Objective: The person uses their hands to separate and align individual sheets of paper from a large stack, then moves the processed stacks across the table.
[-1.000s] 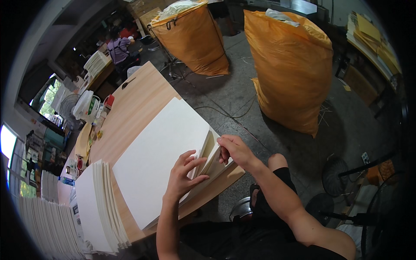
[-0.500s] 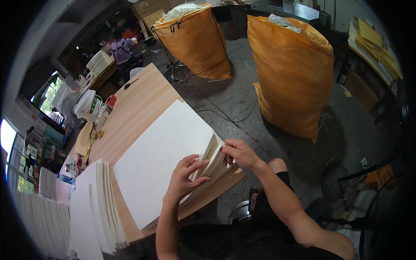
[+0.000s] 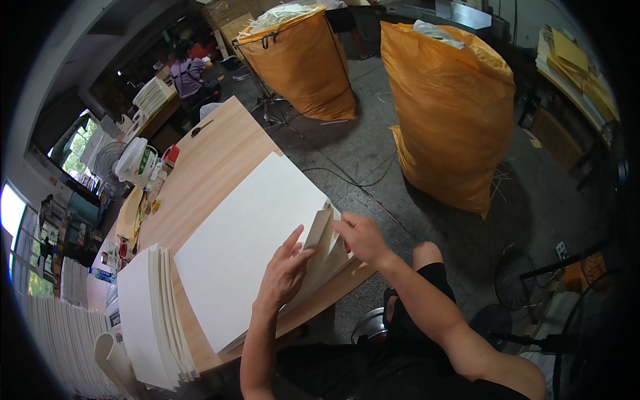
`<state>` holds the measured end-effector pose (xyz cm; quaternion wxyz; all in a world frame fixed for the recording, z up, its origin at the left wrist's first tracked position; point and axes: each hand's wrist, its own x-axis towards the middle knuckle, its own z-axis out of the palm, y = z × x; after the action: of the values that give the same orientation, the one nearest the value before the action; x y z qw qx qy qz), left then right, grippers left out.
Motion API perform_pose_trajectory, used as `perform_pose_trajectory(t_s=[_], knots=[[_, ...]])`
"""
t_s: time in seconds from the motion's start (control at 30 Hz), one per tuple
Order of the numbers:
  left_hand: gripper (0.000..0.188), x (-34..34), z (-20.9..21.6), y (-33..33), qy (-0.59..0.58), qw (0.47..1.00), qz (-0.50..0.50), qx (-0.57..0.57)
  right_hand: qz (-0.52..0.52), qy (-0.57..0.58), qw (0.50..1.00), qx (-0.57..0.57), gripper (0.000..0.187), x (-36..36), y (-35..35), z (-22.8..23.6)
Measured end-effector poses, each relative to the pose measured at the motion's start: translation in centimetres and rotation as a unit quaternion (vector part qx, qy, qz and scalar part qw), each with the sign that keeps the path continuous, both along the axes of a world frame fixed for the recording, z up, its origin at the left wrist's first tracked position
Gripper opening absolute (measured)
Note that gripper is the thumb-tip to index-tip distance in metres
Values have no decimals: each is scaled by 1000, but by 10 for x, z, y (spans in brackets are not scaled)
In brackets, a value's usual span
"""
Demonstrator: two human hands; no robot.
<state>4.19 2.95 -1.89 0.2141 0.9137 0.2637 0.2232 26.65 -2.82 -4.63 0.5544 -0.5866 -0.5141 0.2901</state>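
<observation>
A large white sheet (image 3: 240,233) lies on a stack of similar sheets, slanting across the table's near end. Its right end has a folded-up flap (image 3: 319,229) with creased edges. My left hand (image 3: 283,275) rests beside this flap, thumb and forefinger stretched out and apart, the fingertips at the flap's near side. At the far right corner, my right hand (image 3: 360,237) has its fingers closed on the white paper edge; the exact grip is partly hidden behind the knuckles.
The wooden table (image 3: 207,160) carries scissors (image 3: 201,129), a white bucket (image 3: 137,163) and a leaning sheet stack (image 3: 150,320). A curled sheet (image 3: 113,363) hangs by the table's near left. Two orange sacks (image 3: 450,120) stand on the floor beyond. Another person (image 3: 189,77) sits far back.
The flap has risen and stands out more at the sheet's right end. My left fingers have straightened, and my right hand has shifted slightly left. At lower left, a sheet has slipped down and curled.
</observation>
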Motion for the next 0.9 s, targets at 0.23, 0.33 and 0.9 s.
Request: perform_pose_trajectory(t_s=[0.23,0.33,0.9], knots=[[47,2,2,-7,-34,999,11,-21,133,340,928,-73,31,11,2,5],[49,3,3,-7,-44,998,11,-52,131,327,933,-76,33,14,1,3],[52,4,-1,-8,-44,999,-1,-1,130,364,920,-68,32,8,2,2]])
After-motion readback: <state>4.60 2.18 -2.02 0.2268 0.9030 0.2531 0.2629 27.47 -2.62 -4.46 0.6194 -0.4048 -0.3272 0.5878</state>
